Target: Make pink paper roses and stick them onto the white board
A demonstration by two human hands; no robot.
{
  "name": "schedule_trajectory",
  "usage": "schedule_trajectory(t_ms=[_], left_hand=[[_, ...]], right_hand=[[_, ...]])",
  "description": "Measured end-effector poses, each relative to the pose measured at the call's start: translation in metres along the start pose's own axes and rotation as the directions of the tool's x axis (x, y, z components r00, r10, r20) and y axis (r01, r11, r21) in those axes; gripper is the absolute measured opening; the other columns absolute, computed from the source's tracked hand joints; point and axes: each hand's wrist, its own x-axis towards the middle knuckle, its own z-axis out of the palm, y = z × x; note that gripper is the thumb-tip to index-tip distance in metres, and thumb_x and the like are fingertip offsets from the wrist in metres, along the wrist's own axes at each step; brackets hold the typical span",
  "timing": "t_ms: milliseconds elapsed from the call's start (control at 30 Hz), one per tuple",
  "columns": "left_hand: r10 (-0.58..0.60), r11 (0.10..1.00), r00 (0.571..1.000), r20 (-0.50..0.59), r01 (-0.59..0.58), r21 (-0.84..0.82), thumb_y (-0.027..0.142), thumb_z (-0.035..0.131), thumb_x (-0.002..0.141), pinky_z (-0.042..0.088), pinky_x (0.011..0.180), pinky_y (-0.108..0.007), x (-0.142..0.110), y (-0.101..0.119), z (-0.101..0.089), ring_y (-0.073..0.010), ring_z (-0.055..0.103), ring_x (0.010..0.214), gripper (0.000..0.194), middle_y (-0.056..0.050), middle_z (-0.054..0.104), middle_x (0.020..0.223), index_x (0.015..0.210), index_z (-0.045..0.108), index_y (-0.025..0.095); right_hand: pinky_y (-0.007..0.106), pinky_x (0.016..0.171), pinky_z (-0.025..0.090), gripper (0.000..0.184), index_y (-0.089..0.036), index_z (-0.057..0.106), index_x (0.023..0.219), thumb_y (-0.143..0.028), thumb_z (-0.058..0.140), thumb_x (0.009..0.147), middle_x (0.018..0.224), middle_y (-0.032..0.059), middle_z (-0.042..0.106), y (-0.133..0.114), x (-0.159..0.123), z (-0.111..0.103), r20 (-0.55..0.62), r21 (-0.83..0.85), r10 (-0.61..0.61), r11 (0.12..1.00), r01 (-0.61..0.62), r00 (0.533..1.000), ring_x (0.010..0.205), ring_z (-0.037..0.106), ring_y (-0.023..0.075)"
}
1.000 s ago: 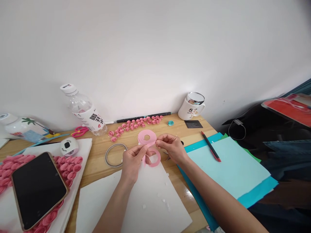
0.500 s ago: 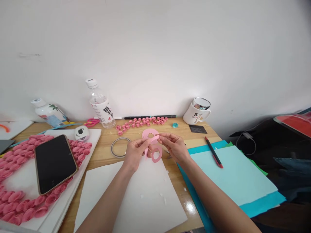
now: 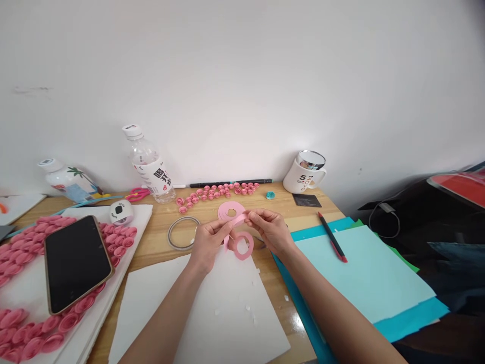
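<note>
Between my two hands stretches a curled pink paper strip (image 3: 243, 246), its lower part hanging in a loop over the white board. My left hand (image 3: 209, 242) pinches the strip with thumb and fingers closed. At the strip's upper end, my right hand (image 3: 268, 227) is closed in a fingertip pinch. Just behind the hands lies a pink paper spiral (image 3: 230, 209) on the desk. Left of my left hand is a grey ring (image 3: 171, 237), perhaps a tape roll. Rolled pink paper roses (image 3: 212, 193) sit in rows farther back, with one teal paper rose (image 3: 270, 195) to their right.
A white board (image 3: 197, 323) with paper scraps lies in front. At left, a phone (image 3: 78, 265) rests on a board of pink roses, near a water bottle (image 3: 151, 169). To the right are blue paper sheets (image 3: 364, 273), a pen (image 3: 332, 237) and a mug (image 3: 303, 177).
The view has shifted slightly, so the desk items at left appear farther left. Both hands keep their pinch on the pink strip, and its loop hangs a little lower.
</note>
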Motion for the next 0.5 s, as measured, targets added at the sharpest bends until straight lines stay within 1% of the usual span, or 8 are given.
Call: schedule_trajectory(t_ms=[100,167,300,400,500], left_hand=[[-0.008,1.000,1.000,-0.028,0.008,-0.007,0.040,0.065,0.070,0.037,0.048,-0.023,0.0016,-0.0006,-0.0013,-0.0082,0.049,0.042,0.028,-0.001,0.059,0.054,0.060,0.063,0.014],[-0.010,1.000,0.999,-0.037,0.009,-0.012,0.040,0.065,0.070,0.036,0.048,-0.023,0.0020,-0.0005,-0.0021,-0.0081,0.049,0.042,0.027,0.000,0.059,0.055,0.060,0.064,0.014],[-0.004,1.000,1.000,0.027,0.004,0.012,0.038,0.061,0.075,0.038,0.052,-0.023,0.0002,0.0017,-0.0020,-0.0091,0.050,0.044,0.030,0.000,0.055,0.047,0.057,0.062,0.014],[-0.004,1.000,0.999,0.049,0.003,0.023,0.036,0.062,0.074,0.039,0.052,-0.023,-0.0020,0.0033,-0.0016,-0.0103,0.052,0.047,0.028,-0.001,0.057,0.050,0.058,0.062,0.014],[-0.029,0.999,0.998,0.054,0.028,0.015,0.036,0.063,0.073,0.042,0.053,-0.023,-0.0033,0.0036,-0.0018,-0.0115,0.055,0.049,0.027,-0.002,0.060,0.054,0.058,0.062,0.014]], right_hand=[[0.029,0.081,0.050,0.022,-0.019,0.073,0.077,-0.032,0.078,0.060,0.084,0.0039,0.072,-0.0037,0.0000,0.0001,0.026,0.035,0.039,0.999,-0.040,0.999,0.073,0.063,0.0124],[0.029,0.080,0.050,0.024,-0.019,0.073,0.077,-0.029,0.080,0.057,0.081,0.0033,0.072,-0.0049,-0.0001,-0.0002,0.011,0.049,0.052,0.997,-0.052,0.999,0.073,0.064,0.0125],[0.026,0.070,0.050,0.023,-0.018,0.071,0.072,-0.028,0.082,0.054,0.074,0.0016,0.071,-0.0035,-0.0002,-0.0007,-0.022,0.051,0.049,0.998,-0.047,0.999,0.065,0.061,0.0104],[0.023,0.061,0.048,0.022,-0.018,0.068,0.067,-0.028,0.082,0.052,0.067,-0.0004,0.068,-0.0018,-0.0008,-0.0003,-0.017,0.019,0.037,0.999,-0.037,0.999,0.059,0.057,0.0085],[0.022,0.055,0.045,0.023,-0.018,0.067,0.062,-0.029,0.083,0.051,0.061,-0.0018,0.064,-0.0018,-0.0015,0.0005,-0.015,-0.004,0.028,1.000,-0.028,0.999,0.054,0.053,0.0075]])
